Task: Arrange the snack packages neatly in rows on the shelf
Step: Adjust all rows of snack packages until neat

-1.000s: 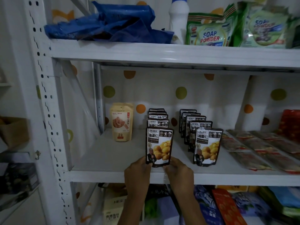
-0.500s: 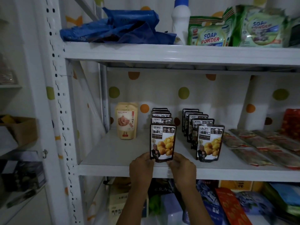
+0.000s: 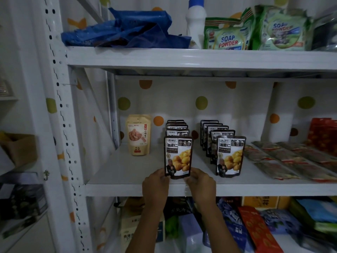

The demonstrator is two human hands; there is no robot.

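A black chestnut snack pouch stands upright at the front of the left row on the white middle shelf. My left hand pinches its lower left corner and my right hand pinches its lower right corner. Behind it stand several matching pouches in a row. A second row of the same pouches stands to the right. A beige snack pouch stands alone at the back left.
Flat red-trimmed packets lie on the shelf's right side, with red bags behind. The upper shelf carries a blue bag, a white bottle and soap powder bags. Boxes and packets fill the shelf below.
Both hands have kept hold of the front pouch at its bottom corners. The view has shifted slightly; the pouch stays at the head of the left row.
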